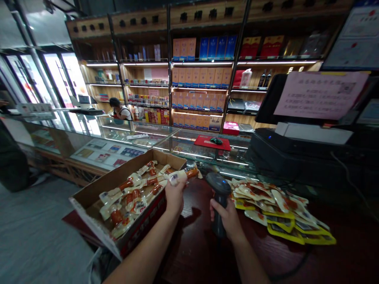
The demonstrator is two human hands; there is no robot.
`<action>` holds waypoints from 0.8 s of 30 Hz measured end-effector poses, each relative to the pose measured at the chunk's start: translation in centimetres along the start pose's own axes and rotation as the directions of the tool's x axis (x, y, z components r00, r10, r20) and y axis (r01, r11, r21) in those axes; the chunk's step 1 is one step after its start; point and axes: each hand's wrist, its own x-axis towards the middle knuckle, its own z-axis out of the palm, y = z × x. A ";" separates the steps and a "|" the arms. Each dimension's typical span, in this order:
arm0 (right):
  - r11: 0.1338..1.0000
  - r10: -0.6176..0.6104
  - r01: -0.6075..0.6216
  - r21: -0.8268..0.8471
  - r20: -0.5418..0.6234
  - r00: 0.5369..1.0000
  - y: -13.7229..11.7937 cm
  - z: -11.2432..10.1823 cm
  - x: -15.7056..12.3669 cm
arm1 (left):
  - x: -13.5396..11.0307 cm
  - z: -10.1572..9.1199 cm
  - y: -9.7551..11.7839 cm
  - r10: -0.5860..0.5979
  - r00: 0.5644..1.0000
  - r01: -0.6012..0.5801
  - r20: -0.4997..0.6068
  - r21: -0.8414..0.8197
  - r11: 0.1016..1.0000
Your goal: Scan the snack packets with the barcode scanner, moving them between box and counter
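- The left hand (175, 194), lower centre of the frame, is clenched around one end of a small sealed plastic packet with a reddish sausage inside (185, 173). It holds the packet up over the near corner of the box.
- The right hand (226, 215), just right of it, grips the handle of a black handheld barcode scanner (218, 187), whose head points up toward the packet.
- The packet looks light, soft and slick. A pinch on the flat sealed end, not the rounded middle, should hold it best.
- Both forearms are over a dark red wooden tabletop (201, 244).
- At lower left, an open brown cardboard box (124, 173) holds many more such packets, lying loose.
- At lower right, a spread pile of similar packets, some yellow-edged, (275, 205) lies on the tabletop just beside the scanner.
- At right stands a black till terminal with a pink notice (296, 154).
- Beyond is a glass display counter (118, 134) with a red mat (207, 142) on it.
- Farthest, at the upper centre, are lit wooden shelves of orange and blue boxes (201, 94), with another person (120, 110) by them.
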 end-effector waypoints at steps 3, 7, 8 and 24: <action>1.000 0.005 -0.005 -0.019 0.008 1.000 -0.1 0.0 0.0 | 1.7 -0.9 -3.5 -0.047 0.998 0.046 0.031 0.040 0.998; 0.999 0.043 -0.042 -0.031 0.012 0.999 -0.4 0.1 -0.2 | 2.5 -2.0 -5.1 -0.129 0.988 0.129 0.081 -0.002 0.992; 0.998 0.051 -0.050 -0.034 0.022 0.998 -0.4 0.0 -0.2 | 2.7 -2.1 -5.2 -0.153 0.983 0.155 0.104 -0.008 0.988; 0.978 0.195 -0.176 -0.113 0.190 0.962 0.1 1.1 -1.0 | 2.8 -2.3 -6.6 -0.223 0.951 0.253 0.215 -0.120 0.960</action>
